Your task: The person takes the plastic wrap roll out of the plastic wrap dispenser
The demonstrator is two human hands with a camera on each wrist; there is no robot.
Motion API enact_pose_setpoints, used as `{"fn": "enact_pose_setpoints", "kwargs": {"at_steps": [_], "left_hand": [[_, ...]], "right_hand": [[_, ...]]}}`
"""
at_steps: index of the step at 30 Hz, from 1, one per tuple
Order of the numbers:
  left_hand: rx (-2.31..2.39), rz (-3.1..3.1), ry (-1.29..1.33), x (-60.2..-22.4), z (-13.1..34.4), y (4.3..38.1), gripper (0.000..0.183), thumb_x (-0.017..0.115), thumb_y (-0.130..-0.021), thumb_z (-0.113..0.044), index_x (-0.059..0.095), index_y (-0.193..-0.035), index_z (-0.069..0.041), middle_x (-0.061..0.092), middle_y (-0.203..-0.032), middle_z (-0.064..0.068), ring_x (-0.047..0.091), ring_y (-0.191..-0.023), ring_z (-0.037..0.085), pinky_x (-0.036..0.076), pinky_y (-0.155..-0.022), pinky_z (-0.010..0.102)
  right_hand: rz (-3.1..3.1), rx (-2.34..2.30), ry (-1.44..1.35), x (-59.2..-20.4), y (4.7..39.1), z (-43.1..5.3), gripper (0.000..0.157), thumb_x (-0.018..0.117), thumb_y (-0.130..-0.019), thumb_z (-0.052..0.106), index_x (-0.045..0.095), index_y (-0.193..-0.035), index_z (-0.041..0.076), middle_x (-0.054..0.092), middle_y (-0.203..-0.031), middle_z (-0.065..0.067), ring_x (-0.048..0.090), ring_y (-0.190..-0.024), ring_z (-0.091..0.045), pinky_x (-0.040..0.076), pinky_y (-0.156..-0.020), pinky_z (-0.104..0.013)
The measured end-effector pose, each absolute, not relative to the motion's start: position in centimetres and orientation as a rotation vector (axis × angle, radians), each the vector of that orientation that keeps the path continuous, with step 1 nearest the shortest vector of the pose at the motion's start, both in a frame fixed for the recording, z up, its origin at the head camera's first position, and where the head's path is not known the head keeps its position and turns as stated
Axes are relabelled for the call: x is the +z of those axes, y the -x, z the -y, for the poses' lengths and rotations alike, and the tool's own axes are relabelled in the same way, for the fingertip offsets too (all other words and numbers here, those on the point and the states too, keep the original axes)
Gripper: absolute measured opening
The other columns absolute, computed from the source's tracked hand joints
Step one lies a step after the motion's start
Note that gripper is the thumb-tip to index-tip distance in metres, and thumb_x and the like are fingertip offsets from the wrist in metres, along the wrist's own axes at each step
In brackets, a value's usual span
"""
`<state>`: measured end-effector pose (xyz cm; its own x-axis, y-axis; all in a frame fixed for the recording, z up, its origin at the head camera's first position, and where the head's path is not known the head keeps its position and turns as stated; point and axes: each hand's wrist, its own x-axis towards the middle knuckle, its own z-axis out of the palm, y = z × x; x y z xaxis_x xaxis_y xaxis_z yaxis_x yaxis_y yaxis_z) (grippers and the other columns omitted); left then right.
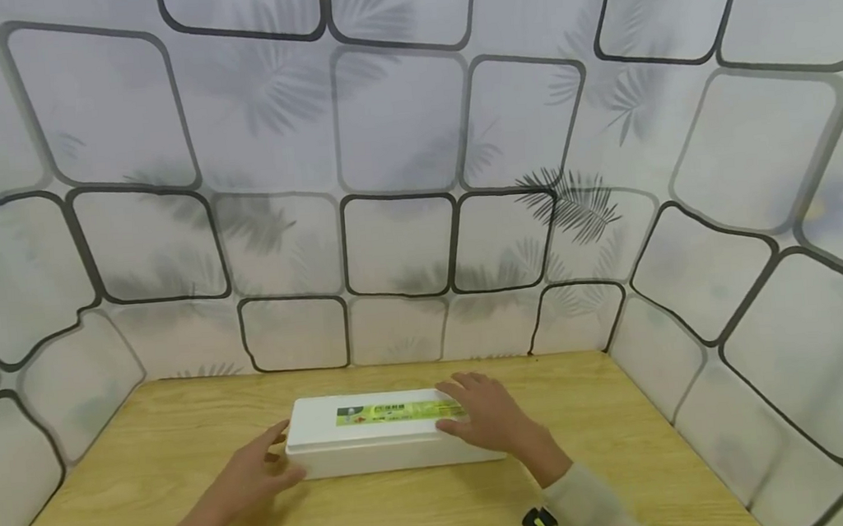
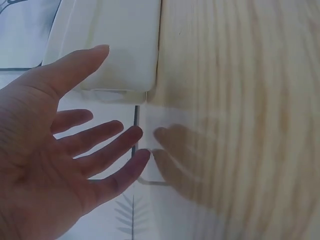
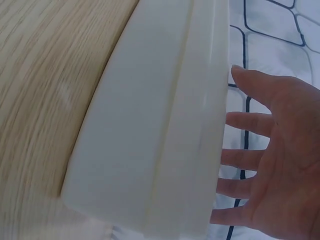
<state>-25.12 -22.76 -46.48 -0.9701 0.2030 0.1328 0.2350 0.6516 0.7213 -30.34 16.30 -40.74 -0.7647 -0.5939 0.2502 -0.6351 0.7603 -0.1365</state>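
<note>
A long white lidded box (image 1: 399, 455) with a green and yellow label (image 1: 396, 413) on its lid lies lengthwise across the wooden table. At its left end is my left hand (image 1: 249, 479), thumb toward the front corner. The left wrist view shows that hand (image 2: 75, 155) with its fingers spread and nothing in the palm. Over the right part of the lid, my right hand (image 1: 485, 415) covers the end of the label. Seen from the right wrist, the fingers reach straight out to the lid's edge, their tips partly hidden behind it.
A small black object (image 1: 539, 524) with a yellow-green mark lies on the table (image 1: 382, 518) near the right sleeve (image 1: 593, 509). Patterned walls (image 1: 405, 239) with dark outlined shapes and leaves rise behind the table and along both sides.
</note>
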Motion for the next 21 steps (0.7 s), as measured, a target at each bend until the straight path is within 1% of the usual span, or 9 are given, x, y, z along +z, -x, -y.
{"fn": "enact_pose_setpoints", "kwargs": {"at_steps": [4, 8, 13, 15, 21], "left_hand": [[-1.319, 2.798, 0.331, -46.9, 22.4, 25.0, 0.086, 0.084, -0.086, -0.023, 0.039, -0.151, 0.01, 0.056, -0.139, 0.038, 0.072, -0.106, 0.036, 0.06, -0.093, 0.05], [-1.377, 2.783, 0.264, -46.9, 21.9, 25.0, 0.082, 0.082, -0.088, -0.023, 0.04, -0.151, 0.009, 0.057, -0.139, 0.036, 0.072, -0.104, 0.035, 0.061, -0.091, 0.048], [-1.409, 2.786, 0.192, -46.8, 21.3, 25.0, 0.081, 0.081, -0.09, -0.025, 0.04, -0.151, 0.009, 0.058, -0.139, 0.034, 0.072, -0.105, 0.034, 0.061, -0.091, 0.048], [-1.418, 2.789, 0.169, -46.9, 21.2, 25.1, 0.081, 0.081, -0.091, -0.026, 0.04, -0.152, 0.008, 0.059, -0.137, 0.033, 0.072, -0.105, 0.033, 0.061, -0.091, 0.048], [-1.451, 2.784, 0.12, -46.9, 21.0, 25.2, 0.08, 0.081, -0.091, -0.027, 0.04, -0.152, 0.007, 0.062, -0.135, 0.031, 0.072, -0.105, 0.032, 0.062, -0.089, 0.046]], "right_hand": [[2.778, 0.356, -1.013, -40.9, 30.5, -15.7, 0.058, 0.066, -0.099, 0.046, 0.057, -0.146, 0.014, 0.058, -0.145, -0.021, 0.056, -0.132, -0.045, 0.045, -0.104, -0.069], [2.795, 0.389, -1.033, -40.9, 30.5, -14.9, 0.062, 0.07, -0.096, 0.049, 0.057, -0.147, 0.017, 0.057, -0.149, -0.019, 0.052, -0.136, -0.045, 0.041, -0.107, -0.073], [2.817, 0.387, -1.054, -41.1, 30.5, -14.1, 0.066, 0.077, -0.091, 0.045, 0.057, -0.147, 0.018, 0.055, -0.151, -0.018, 0.047, -0.14, -0.049, 0.035, -0.109, -0.078], [2.806, 0.375, -1.066, -41.2, 30.4, -13.9, 0.067, 0.08, -0.089, 0.043, 0.057, -0.146, 0.017, 0.056, -0.15, -0.018, 0.046, -0.14, -0.05, 0.035, -0.108, -0.079], [2.808, 0.322, -1.05, -41.4, 30.3, -13.3, 0.072, 0.083, -0.085, 0.043, 0.055, -0.148, 0.021, 0.054, -0.152, -0.014, 0.045, -0.142, -0.047, 0.034, -0.108, -0.08]]}}
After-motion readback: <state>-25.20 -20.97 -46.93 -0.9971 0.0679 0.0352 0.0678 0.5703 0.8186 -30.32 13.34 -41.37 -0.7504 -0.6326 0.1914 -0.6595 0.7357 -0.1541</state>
